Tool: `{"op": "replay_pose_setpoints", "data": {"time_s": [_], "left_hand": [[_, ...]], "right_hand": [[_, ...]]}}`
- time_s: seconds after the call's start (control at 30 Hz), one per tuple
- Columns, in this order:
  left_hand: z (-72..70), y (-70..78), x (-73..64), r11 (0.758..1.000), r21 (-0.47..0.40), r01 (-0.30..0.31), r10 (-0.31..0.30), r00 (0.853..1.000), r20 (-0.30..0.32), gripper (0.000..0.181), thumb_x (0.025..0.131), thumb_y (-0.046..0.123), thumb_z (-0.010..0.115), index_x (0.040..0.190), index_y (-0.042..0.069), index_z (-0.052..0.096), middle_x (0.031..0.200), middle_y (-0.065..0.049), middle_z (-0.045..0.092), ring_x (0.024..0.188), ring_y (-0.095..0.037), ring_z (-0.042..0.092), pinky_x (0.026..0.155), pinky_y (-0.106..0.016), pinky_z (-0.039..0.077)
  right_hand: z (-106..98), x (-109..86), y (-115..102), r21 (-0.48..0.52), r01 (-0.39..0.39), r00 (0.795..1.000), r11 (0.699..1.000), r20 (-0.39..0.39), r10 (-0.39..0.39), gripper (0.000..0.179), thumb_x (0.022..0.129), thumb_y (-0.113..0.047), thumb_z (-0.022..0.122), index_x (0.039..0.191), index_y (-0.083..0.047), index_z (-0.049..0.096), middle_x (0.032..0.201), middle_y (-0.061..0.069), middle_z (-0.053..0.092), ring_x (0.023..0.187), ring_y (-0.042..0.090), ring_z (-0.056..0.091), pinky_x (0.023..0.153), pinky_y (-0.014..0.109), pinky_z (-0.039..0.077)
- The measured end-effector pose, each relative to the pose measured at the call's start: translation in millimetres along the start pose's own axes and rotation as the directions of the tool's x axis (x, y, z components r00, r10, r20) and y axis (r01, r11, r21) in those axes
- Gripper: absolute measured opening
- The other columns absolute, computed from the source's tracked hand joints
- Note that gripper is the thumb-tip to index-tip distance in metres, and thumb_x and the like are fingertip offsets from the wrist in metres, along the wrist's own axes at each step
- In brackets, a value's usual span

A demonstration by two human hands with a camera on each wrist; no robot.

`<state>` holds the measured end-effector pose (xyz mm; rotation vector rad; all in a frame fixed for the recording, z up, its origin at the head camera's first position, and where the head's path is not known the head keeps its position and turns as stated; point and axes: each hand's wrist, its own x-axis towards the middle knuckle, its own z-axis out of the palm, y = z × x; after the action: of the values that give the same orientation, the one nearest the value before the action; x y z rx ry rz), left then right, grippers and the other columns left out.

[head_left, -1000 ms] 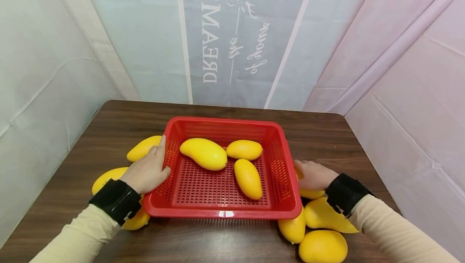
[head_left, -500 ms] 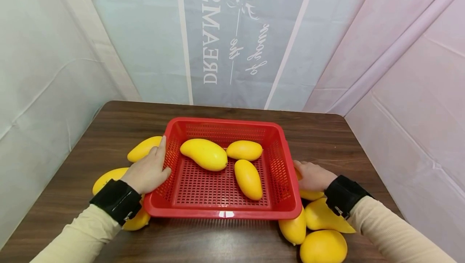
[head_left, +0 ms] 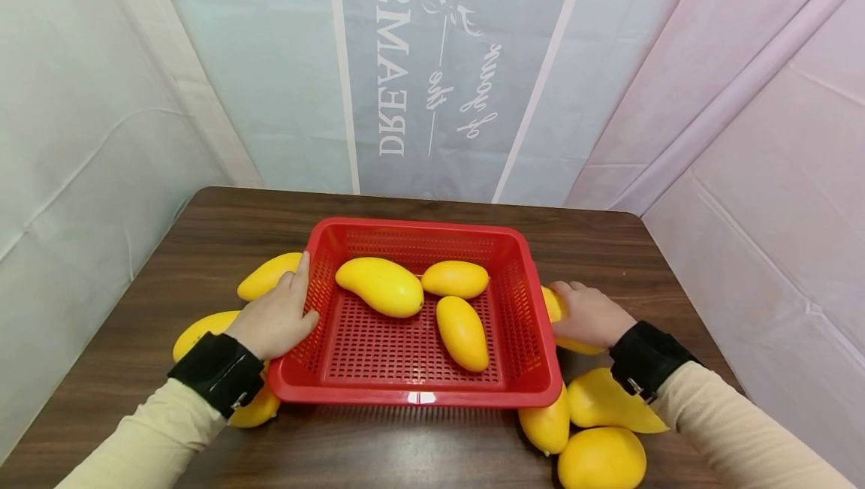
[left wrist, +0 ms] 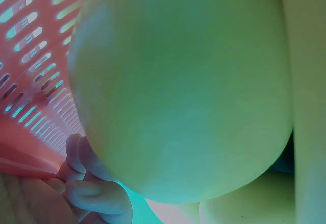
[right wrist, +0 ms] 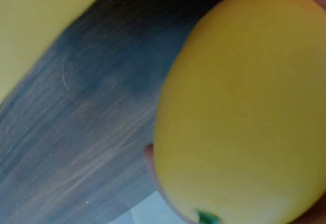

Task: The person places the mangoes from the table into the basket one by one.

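A red perforated plastic basket [head_left: 414, 398] stands on the table with three yellow mangoes inside: a long one [head_left: 380, 286], a smaller one [head_left: 455, 279] and another one [head_left: 462, 333]. My left hand [head_left: 273, 318] grips the basket's left rim, with fingers on the outer wall in the left wrist view; a mango [left wrist: 183, 91] fills much of that view. To the right of the basket, my right hand [head_left: 591, 313] holds a mango [right wrist: 244, 107], its fingers wrapping the sides. In the head view that mango is partly hidden by the hand.
Left of the basket lie several loose mangoes, among them one at the back [head_left: 270, 276] and one by the wrist [head_left: 251, 408]. More mangoes [head_left: 601, 459] lie at the front right. Brown wood table [head_left: 405, 444]; hanging cloth [head_left: 439, 98] behind and at both sides.
My right hand has shifted slightly away from me with the mango, showing more of it beside the basket's right wall. My left hand and the basket have stayed in place.
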<state>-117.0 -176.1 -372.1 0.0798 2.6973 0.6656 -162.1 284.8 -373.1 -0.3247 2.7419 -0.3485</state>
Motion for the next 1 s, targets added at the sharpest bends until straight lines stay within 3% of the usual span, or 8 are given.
{"op": "replay_pose_setpoints", "data": {"time_s": [0.2, 0.47, 1.0], "left_hand": [[-0.4, 0.2, -0.3, 1.000, 0.002, 0.002, -0.002, 1.000, 0.000, 0.098, 0.095, 0.022, 0.060, 0.158, 0.011, -0.015, 0.123, -0.022, 0.043, 0.066, -0.014, 0.059, 0.061, -0.029, 0.059], [-0.2, 0.6, -0.3, 1.000, 0.000, 0.002, -0.002, 1.000, 0.001, 0.099, 0.094, 0.022, 0.060, 0.158, 0.011, -0.015, 0.126, -0.023, 0.043, 0.068, -0.014, 0.059, 0.062, -0.030, 0.059], [0.0, 0.0, -0.4, 1.000, 0.004, -0.005, 0.005, 1.000, -0.004, 0.097, 0.095, 0.021, 0.059, 0.158, 0.011, -0.014, 0.126, -0.023, 0.043, 0.069, -0.014, 0.060, 0.062, -0.030, 0.059]], "right_hand": [[-11.6, -3.2, -2.2, -0.033, -0.056, 0.996, 0.998, -0.073, 0.054, 0.086, 0.080, -0.064, 0.066, 0.134, 0.001, 0.048, 0.106, 0.017, 0.058, 0.082, 0.026, 0.055, 0.062, 0.033, 0.047], [-25.4, -5.9, -5.2, -0.047, -0.105, 0.988, 0.993, -0.121, 0.098, 0.086, 0.083, -0.062, 0.063, 0.137, 0.002, 0.045, 0.109, 0.021, 0.058, 0.083, 0.029, 0.056, 0.062, 0.036, 0.047], [-48.6, -8.2, -15.5, -0.073, -0.153, 0.967, 0.986, -0.217, 0.134, 0.094, 0.084, -0.074, 0.053, 0.137, 0.003, 0.044, 0.111, 0.023, 0.059, 0.081, 0.029, 0.058, 0.056, 0.034, 0.043]]}}
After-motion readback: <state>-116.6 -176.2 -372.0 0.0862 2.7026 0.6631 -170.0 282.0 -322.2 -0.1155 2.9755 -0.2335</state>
